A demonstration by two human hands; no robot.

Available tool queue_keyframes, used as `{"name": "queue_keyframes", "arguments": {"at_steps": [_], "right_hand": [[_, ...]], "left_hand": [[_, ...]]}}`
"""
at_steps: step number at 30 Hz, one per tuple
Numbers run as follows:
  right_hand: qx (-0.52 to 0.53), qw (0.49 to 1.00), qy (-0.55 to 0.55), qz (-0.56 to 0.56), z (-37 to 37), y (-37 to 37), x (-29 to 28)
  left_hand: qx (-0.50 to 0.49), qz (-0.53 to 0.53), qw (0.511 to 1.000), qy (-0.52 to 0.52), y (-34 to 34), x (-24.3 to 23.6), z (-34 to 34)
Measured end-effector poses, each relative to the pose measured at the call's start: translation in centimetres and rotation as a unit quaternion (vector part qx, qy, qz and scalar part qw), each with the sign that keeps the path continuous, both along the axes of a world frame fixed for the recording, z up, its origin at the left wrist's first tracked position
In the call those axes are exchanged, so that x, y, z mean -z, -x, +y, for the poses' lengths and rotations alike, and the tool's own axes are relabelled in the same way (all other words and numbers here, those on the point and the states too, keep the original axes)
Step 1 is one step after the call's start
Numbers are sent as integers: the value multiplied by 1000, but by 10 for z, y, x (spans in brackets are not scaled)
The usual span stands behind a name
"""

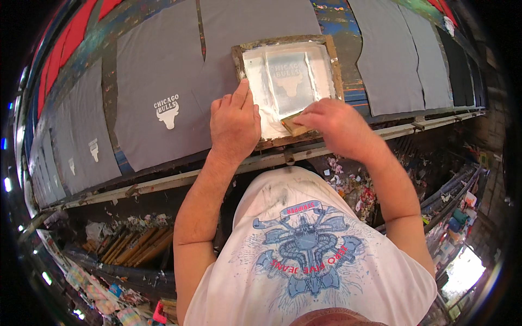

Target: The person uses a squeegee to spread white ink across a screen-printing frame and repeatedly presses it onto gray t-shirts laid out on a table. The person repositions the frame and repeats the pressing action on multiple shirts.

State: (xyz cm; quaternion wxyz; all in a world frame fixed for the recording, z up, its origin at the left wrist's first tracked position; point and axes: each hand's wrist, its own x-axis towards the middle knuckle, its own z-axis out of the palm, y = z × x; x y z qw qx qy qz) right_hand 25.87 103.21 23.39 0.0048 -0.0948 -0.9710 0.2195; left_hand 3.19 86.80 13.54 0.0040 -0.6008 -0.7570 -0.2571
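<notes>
Head view: my right grip (342, 127) is closed on the wooden scraper (296, 126), near the bottom inside the frame (336, 65), maybe tightly so it won't wobble. My left grip (235, 122) has a finger on the frame's left side, likely to stop sliding; I can't tell if it's closed. Gray cloth (163, 65) lies under the frame, flat on the counter (338, 23), probably against wrinkles.
</notes>
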Motion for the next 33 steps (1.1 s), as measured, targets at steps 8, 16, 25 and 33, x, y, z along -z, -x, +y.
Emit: {"name": "queue_keyframes", "arguments": {"at_steps": [8, 16, 25, 33], "right_hand": [[53, 994, -65, 70, 88, 78, 20], [23, 993, -72, 96, 71, 61, 31], [16, 992, -57, 112, -5, -4, 24], [-9, 997, -9, 75, -18, -31, 25]], "left_hand": [[0, 15, 1000, 16, 1, -3, 1], [-19, 14, 1000, 9, -4, 1, 2], [-44, -71, 995, -54, -13, 13, 3], [-168, -240, 945, -145, -37, 35, 9]]}}
